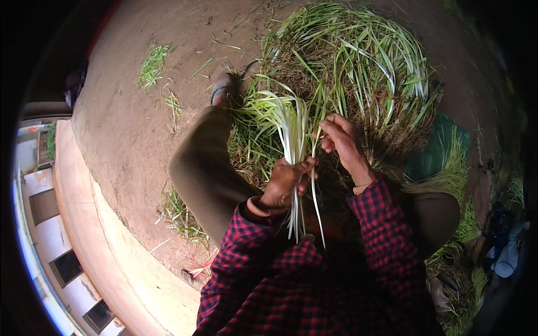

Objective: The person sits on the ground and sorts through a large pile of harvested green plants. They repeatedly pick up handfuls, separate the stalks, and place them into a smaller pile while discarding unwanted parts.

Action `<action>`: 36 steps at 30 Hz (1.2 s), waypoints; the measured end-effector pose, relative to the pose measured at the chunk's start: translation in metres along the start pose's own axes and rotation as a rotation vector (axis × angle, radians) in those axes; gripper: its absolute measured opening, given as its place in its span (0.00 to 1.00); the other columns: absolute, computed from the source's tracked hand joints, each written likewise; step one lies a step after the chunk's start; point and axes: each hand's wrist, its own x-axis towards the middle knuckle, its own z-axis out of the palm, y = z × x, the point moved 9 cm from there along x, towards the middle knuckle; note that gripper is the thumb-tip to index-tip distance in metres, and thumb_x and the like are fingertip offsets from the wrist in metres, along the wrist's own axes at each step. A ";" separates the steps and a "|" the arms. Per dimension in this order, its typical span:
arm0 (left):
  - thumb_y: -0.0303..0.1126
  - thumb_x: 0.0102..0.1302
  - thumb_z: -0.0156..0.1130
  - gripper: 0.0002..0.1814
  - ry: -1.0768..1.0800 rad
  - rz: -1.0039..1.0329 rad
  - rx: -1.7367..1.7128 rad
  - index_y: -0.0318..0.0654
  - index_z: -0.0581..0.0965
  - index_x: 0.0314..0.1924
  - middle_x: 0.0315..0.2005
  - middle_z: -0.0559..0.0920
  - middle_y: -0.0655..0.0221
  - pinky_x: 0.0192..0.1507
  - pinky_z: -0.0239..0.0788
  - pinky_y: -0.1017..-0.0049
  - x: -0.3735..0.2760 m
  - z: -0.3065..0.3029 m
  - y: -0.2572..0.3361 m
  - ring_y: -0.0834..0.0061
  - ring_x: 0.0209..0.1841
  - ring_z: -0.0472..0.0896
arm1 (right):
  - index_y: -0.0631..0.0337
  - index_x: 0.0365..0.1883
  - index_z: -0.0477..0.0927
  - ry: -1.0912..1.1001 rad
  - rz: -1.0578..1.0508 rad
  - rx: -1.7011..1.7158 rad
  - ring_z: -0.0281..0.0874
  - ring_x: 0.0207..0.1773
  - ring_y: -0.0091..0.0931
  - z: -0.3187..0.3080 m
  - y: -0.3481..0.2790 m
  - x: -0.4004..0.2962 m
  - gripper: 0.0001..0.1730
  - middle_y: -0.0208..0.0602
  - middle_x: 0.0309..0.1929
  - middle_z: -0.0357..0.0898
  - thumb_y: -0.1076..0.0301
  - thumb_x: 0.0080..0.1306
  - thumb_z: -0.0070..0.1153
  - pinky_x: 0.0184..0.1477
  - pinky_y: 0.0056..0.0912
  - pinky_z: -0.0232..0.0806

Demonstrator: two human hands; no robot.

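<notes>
My left hand (286,181) grips a bundle of long white-stemmed green shoots (294,130), likely blanched chives. Their yellow-green leaf tips spread towards the far side, and the pale stem ends hang below the fist. Just right of the bundle, my right hand (336,133) pinches a single shoot (314,185) between thumb and fingers; its white stem runs down past my left hand. Beyond both hands lies a large heap of similar shoots (393,80) with brown, tangled roots and dry matter.
Small piles of cut green leaves (154,66) lie on the bare earth floor (126,117). By my right knee are a green sheet (435,155) and more pale shoots (445,180). A clear plastic item (506,262) is at the far right. My bent legs flank the work area.
</notes>
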 end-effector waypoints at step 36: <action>0.39 0.65 0.54 0.12 -0.088 0.101 -0.162 0.39 0.72 0.42 0.23 0.78 0.70 0.14 0.60 0.86 0.008 -0.001 0.023 0.84 0.18 0.72 | 0.64 0.29 0.76 -0.356 0.047 -0.188 0.64 0.17 0.12 0.036 0.028 -0.107 0.12 0.26 0.21 0.73 0.63 0.63 0.52 0.17 0.14 0.56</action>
